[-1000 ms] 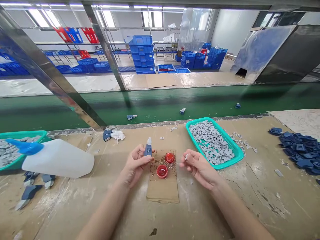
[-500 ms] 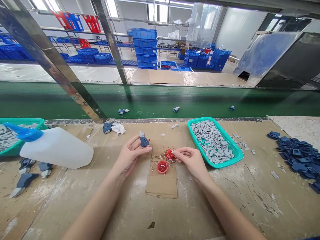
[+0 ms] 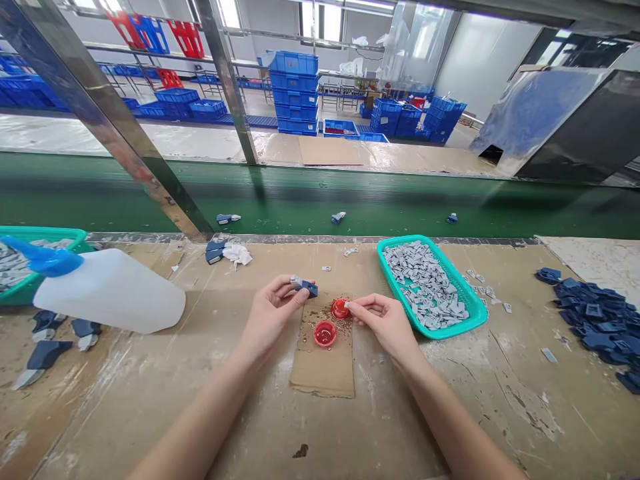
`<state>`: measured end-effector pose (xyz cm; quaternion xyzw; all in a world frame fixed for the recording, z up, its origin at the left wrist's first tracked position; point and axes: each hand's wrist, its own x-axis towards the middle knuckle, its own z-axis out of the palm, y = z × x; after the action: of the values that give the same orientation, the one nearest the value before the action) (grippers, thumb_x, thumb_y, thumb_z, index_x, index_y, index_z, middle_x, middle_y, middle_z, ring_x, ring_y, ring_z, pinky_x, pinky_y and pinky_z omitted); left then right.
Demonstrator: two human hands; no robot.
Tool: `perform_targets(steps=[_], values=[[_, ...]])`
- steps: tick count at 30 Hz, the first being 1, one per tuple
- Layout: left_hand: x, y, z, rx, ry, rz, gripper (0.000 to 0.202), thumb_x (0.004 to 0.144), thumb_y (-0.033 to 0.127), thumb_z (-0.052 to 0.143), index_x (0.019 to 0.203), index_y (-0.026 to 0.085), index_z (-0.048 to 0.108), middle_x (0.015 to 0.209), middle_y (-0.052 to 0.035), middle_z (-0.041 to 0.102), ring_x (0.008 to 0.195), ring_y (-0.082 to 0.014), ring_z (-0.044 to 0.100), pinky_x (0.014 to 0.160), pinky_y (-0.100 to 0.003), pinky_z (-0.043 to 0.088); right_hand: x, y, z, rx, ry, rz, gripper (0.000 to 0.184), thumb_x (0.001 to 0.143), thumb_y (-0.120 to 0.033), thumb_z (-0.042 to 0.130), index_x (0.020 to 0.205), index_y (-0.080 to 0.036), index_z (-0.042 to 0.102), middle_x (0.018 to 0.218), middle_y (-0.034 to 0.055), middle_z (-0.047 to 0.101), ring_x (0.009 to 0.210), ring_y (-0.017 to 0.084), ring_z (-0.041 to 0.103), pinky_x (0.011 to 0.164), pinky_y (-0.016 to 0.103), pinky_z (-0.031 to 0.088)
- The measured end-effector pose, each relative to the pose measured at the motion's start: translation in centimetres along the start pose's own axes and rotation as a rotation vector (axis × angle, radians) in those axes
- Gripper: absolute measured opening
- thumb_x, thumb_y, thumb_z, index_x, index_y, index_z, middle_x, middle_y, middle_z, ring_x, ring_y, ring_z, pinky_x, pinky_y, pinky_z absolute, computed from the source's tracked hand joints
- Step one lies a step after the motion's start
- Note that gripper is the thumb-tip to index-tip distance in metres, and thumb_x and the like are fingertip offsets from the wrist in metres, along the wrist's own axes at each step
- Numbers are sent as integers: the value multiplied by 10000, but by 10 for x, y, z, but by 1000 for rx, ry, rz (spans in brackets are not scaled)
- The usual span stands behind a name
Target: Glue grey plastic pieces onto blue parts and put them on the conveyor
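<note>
My left hand (image 3: 273, 312) pinches a small dark blue plastic part (image 3: 305, 287) with a pale tip, held level just above a piece of cardboard (image 3: 323, 367). Two red caps sit on that cardboard: the farther red cap (image 3: 339, 309) and the nearer red cap (image 3: 325, 333). My right hand (image 3: 387, 323) is closed in a pinch on a tiny grey piece (image 3: 347, 305), with its fingertips at the rim of the farther cap. Brown specks lie scattered around the caps.
A teal basket (image 3: 467, 323) of small grey pieces stands right of my hands. A pile of dark blue parts (image 3: 597, 313) lies far right. A white squeeze bottle with a blue nozzle (image 3: 107, 298) lies left. Behind runs a green conveyor belt (image 3: 320, 200) carrying assembled pieces.
My right hand moved left to the farther red cap. My left hand tipped the blue part from upright to level. The pieces on the belt drifted left.
</note>
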<state>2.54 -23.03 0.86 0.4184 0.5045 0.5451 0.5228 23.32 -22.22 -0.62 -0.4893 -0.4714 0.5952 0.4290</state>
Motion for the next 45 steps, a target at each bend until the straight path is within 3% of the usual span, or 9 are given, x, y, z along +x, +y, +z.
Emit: perform_targets(steps=[8, 20, 24, 28, 35, 38, 41, 43, 45], values=[[-11, 0, 17, 69, -37, 30, 241, 628, 225, 781, 828, 155, 667, 906, -82, 722, 863, -230, 678, 844, -348, 526, -9, -15, 1, 219, -104, 82, 299, 676, -431, 772, 758, -163, 668, 696, 14, 640, 593, 108, 528, 547, 213, 399], [-21, 2, 29, 96, -53, 32, 200, 610, 199, 784, 797, 170, 721, 845, -58, 734, 794, -223, 684, 761, -323, 560, -12, -17, 6, 71, -158, 25, 323, 690, -442, 754, 774, -141, 674, 689, 29, 648, 591, 117, 535, 540, 229, 419], [-25, 4, 33, 149, -35, 30, 169, 601, 183, 780, 767, 191, 748, 797, -48, 741, 714, -225, 685, 688, -326, 574, -13, -16, 2, 51, -204, 63, 327, 700, -454, 741, 789, -166, 614, 613, -18, 607, 523, 101, 505, 467, 205, 399], [-27, 2, 33, 165, -71, 28, 221, 618, 188, 771, 837, 217, 763, 811, -37, 746, 669, -225, 686, 625, -331, 582, -16, -19, 0, 90, -303, 100, 359, 709, -445, 734, 907, -189, 579, 781, 18, 666, 665, 144, 590, 465, 195, 429], [-23, 5, 37, 87, -188, -67, 431, 637, 212, 779, 1057, 179, 684, 1009, -68, 719, 919, -248, 675, 846, -363, 554, -19, -32, 1, 16, -233, 29, 298, 766, -428, 671, 915, -177, 612, 865, 66, 694, 762, 198, 643, 564, 265, 496], [-6, 10, 35, 162, -205, -15, 632, 713, 254, 721, 1301, 180, 501, 1079, -88, 689, 965, -224, 656, 893, -378, 521, -14, -36, -28, -269, -23, -104, 253, 838, -420, 576, 922, -192, 644, 923, 76, 688, 838, 229, 632, 646, 317, 500], [38, 11, 23, 398, -199, 174, 777, 809, 276, 601, 1462, 192, 188, 1178, -106, 631, 1046, -191, 611, 953, -373, 458, -7, -31, -74, -782, 386, -230, 273, 856, -359, 549, 1055, -205, 654, 1044, 92, 663, 954, 293, 571, 795, 419, 449], [80, 11, 12, 688, -181, 317, 773, 858, 257, 497, 1479, 173, 44, 1221, -126, 591, 1070, -181, 586, 969, -372, 423, -2, -22, -100, -1086, 428, -215, 292, 825, -309, 583, 1078, -195, 676, 1019, 109, 669, 987, 348, 530, 829, 456, 411], [124, 9, 2, 1044, -139, 401, 755, 864, 215, 426, 1474, 119, -8, 1194, -157, 591, 1043, -199, 585, 924, -376, 434, 2, -12, -114, -1250, 410, -132, 268, 787, -292, 627, 1015, -184, 716, 974, 128, 674, 918, 359, 543, 795, 451, 411]])
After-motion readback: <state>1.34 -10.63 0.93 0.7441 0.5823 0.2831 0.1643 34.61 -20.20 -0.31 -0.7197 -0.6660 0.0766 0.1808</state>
